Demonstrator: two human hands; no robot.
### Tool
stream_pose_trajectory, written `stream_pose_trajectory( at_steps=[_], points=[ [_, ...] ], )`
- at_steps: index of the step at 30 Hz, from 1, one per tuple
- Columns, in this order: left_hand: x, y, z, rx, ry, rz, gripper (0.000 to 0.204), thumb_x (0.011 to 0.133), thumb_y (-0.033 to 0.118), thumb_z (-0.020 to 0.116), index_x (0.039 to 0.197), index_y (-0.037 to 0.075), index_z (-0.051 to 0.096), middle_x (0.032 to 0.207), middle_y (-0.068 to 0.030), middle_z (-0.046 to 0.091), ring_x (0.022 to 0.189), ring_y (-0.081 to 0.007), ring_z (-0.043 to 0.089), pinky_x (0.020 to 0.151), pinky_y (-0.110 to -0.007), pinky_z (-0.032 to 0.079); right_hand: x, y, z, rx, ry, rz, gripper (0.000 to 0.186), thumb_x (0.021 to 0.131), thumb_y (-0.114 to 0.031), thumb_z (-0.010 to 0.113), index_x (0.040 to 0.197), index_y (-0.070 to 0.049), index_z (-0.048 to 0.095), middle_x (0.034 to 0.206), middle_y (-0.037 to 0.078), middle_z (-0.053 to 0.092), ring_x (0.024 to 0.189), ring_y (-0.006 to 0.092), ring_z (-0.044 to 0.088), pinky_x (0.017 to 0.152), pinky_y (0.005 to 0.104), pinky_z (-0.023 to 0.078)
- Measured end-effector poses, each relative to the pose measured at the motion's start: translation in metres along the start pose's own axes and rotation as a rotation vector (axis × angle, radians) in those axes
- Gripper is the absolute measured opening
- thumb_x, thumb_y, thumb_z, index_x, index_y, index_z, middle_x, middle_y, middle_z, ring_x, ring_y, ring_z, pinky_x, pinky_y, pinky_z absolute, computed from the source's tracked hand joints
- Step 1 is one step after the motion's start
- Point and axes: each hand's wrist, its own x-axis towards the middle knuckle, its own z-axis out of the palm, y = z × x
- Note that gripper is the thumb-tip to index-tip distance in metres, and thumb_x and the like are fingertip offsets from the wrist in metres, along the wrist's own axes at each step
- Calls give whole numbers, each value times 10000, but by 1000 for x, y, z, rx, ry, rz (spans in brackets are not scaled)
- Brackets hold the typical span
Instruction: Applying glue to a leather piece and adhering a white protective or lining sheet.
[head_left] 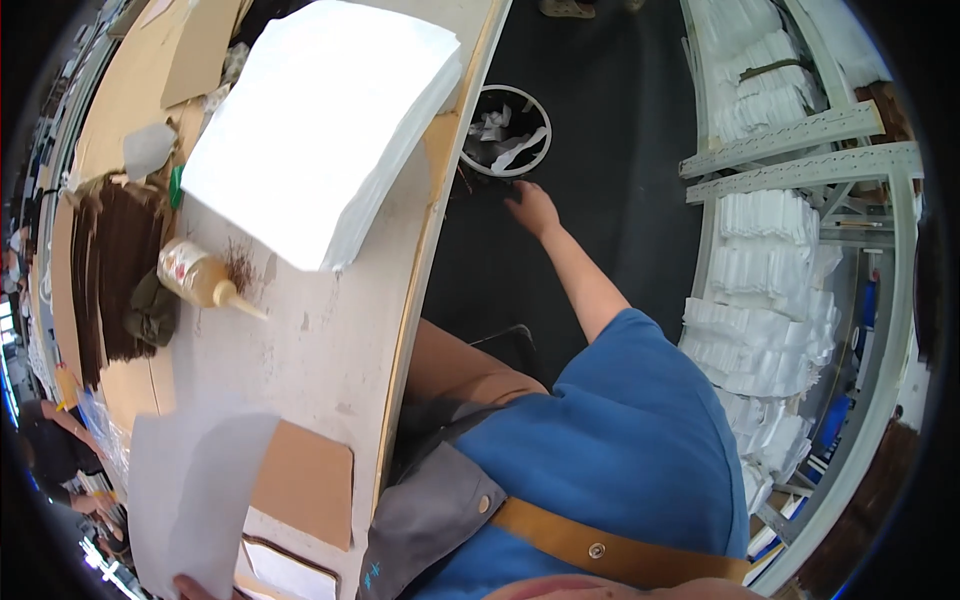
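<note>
At the lower left, only part of my left hand (190,588) shows, gripping the bottom of a thin whitish sheet (185,490). The sheet is blurred and stands over the table's near end. Beside it lies a brown board (305,485), with a white pad with a dark edge (290,572) below. My right arm stretches down past the table's right side. My right hand (537,210) hangs just below a round waste bin (548,150), fingers apart and apparently holding nothing. Crumpled white scraps (492,125) lie in the bin.
A thick stack of white sheets (320,130) covers the table's (330,370) far part. To its left are a glue bottle (195,275) on its side, dark brown strips (110,270) and a crumpled dark cloth (152,310). Metal shelving (800,160) with white bundles (760,330) stands right.
</note>
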Motion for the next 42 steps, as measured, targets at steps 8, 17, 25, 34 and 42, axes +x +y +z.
stream_pose_trajectory(
  at_steps=[8, 17, 25, 34, 42],
  points=[
    [-17, 20, -25, 405, 200, -62, 865, 903, 518, 727, 1474, -25, 369, 1379, -271, 539, 1220, -406, 572, 1028, -528, 481, 81, 14, 68, -466, -187, 42, 643, 912, -147, 625, 1520, -145, 412, 1600, 85, 390, 1319, 329, 560, 1034, 480, 510],
    [10, 22, -20, -216, -374, 99, 716, 929, 419, 702, 1447, 30, 397, 1413, -244, 514, 1268, -413, 531, 1059, -551, 444, 110, 27, 112, -328, -202, 129, 360, 952, -130, 547, 1305, -181, 597, 1313, 61, 615, 1168, 296, 667, 919, 458, 552],
    [3, 23, -22, 95, 194, -126, 690, 929, 384, 714, 1434, 43, 391, 1430, -255, 487, 1275, -413, 516, 1043, -568, 456, 21, 40, 151, -433, -81, -317, 190, 917, -181, 561, 1021, -173, 720, 1054, 51, 719, 1034, 259, 687, 913, 440, 499],
    [4, 14, -30, 41, 88, -91, 730, 890, 367, 757, 1427, 15, 410, 1401, -261, 497, 1272, -431, 499, 1056, -592, 442, -55, 70, 172, 225, -381, 21, 185, 931, -162, 570, 1077, -100, 667, 1072, 166, 659, 1002, 397, 685, 865, 493, 548],
    [-1, 40, -11, 225, 174, -47, 611, 950, 363, 663, 1393, 0, 447, 1349, -256, 517, 1228, -401, 533, 1005, -565, 459, -22, 68, 200, -229, -267, -66, 247, 936, -129, 536, 1131, -113, 686, 1123, 147, 669, 1043, 379, 693, 849, 483, 570]
  ],
)
